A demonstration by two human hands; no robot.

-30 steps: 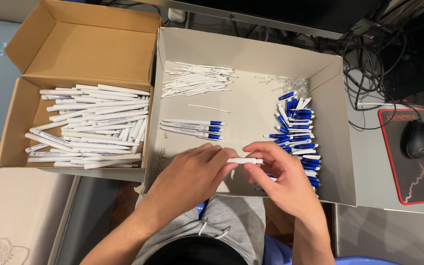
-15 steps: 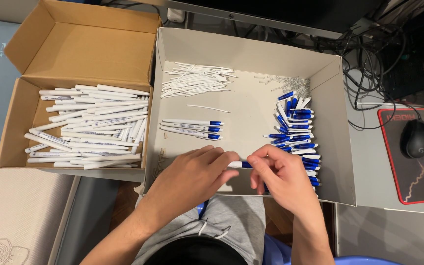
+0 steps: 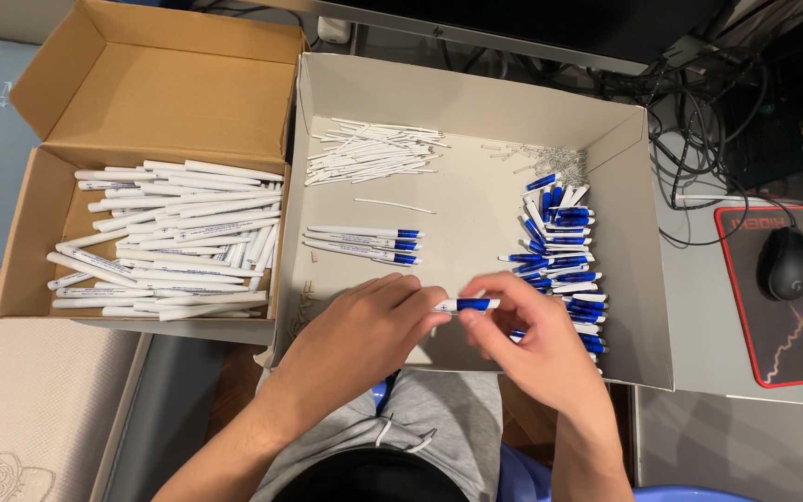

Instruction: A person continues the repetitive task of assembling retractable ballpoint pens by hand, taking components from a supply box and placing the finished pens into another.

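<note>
From the head view, we had our left hand (image 3: 364, 325) and right hand (image 3: 522, 339) brought together over the near edge of the grey box (image 3: 476, 102), both pinching one white and blue pen (image 3: 465, 305) that lay level between them, the left fingertips on its white end, the right fingers closed round its blue end. Just beyond our left hand lay three finished pens (image 3: 364, 244) side by side, and farther off a heap of thin white refills (image 3: 369, 151). Just past our right hand ran a pile of blue pen parts (image 3: 559, 251), with small metal springs (image 3: 555, 160) beyond it. Well off to the left of our left hand sat the brown carton (image 3: 155, 84), full of white pen barrels (image 3: 174, 240).
</note>
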